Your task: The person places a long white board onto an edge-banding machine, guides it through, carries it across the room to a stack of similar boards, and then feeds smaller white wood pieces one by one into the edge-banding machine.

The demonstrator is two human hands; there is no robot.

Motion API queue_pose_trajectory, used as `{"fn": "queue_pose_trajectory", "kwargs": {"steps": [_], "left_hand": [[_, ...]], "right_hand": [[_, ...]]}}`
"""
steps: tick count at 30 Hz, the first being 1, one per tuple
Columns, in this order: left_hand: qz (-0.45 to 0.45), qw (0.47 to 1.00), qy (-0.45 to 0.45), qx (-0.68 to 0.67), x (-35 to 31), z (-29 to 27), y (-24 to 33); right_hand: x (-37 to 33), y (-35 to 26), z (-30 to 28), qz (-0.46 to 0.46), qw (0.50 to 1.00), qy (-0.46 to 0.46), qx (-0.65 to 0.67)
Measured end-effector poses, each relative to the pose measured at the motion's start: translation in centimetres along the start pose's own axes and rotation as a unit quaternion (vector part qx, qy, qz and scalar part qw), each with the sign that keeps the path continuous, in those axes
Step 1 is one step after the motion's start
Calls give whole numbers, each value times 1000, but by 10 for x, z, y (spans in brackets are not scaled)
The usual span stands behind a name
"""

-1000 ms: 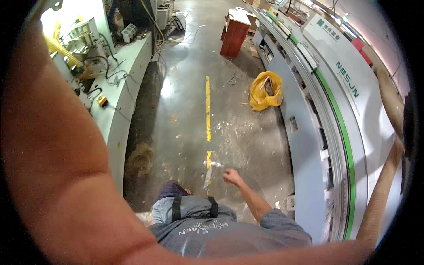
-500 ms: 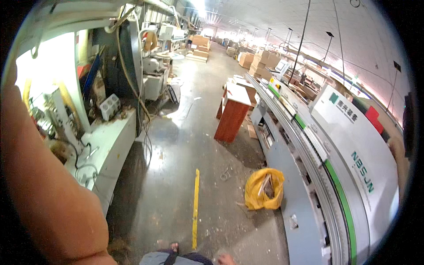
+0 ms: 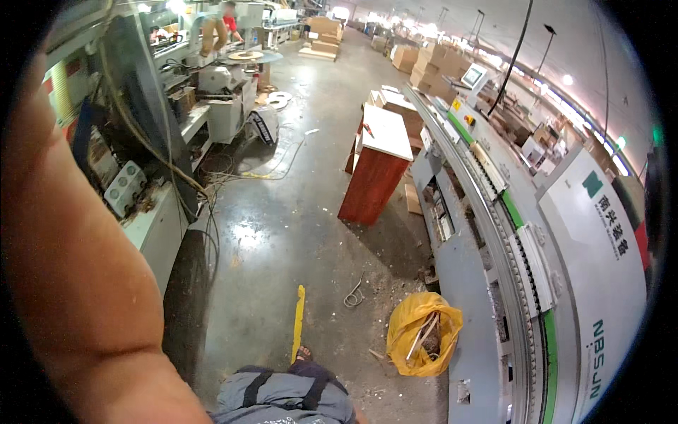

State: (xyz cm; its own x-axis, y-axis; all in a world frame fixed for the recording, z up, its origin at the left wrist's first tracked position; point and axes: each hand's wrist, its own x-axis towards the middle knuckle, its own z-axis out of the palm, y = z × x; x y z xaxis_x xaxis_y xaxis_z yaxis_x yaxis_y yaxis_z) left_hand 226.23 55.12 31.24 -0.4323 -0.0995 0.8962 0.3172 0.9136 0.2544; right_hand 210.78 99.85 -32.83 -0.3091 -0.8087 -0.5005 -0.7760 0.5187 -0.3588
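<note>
My bare left arm (image 3: 106, 283) is raised close along the left side of the view, and its hand lies beyond the picture. Of my right arm only a sliver of skin shows at the lower edge, with the hand out of sight. Below is my grey top with dark straps (image 3: 289, 392). One sandalled foot (image 3: 304, 352) is on the floor by a yellow line (image 3: 299, 318). Ahead stands a small red-brown cabinet (image 3: 374, 185) with a white top, on which a small red and dark tool (image 3: 368, 130) lies.
A long white and grey machine (image 3: 586, 233) runs down the right side. Beside it sits an open yellow sack (image 3: 409, 339) with scraps. A loose cable loop (image 3: 353, 293) lies on the floor. Machinery with hanging hoses and a socket block (image 3: 126, 187) fills the left. Cardboard boxes (image 3: 434, 71) are stacked farther back.
My view has shifted forward and turned; the sack and cabinet sit differently in it. My right hand, partly seen at the lower edge before, has dropped out. A person in red now shows far left.
</note>
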Motion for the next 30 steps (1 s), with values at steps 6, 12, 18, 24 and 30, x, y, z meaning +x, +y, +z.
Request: {"fn": "queue_pose_trajectory", "kwargs": {"steps": [6,12,18,24,30], "left_hand": [[-9,999,-23,44,51,43,-140],[-26,997,-18,66,95,81,-321],[-2,999,-23,47,193,116,-513],[18,999,-35,32,277,176,-684],[17,999,-39,33,351,242,-825]], "right_hand": [[200,15,-310,179,887,172,388],[416,27,-475,112,867,190,448],[534,30,-502,123,915,81,376],[618,23,-581,154,864,120,464],[788,33,-705,83,912,211,341]]}}
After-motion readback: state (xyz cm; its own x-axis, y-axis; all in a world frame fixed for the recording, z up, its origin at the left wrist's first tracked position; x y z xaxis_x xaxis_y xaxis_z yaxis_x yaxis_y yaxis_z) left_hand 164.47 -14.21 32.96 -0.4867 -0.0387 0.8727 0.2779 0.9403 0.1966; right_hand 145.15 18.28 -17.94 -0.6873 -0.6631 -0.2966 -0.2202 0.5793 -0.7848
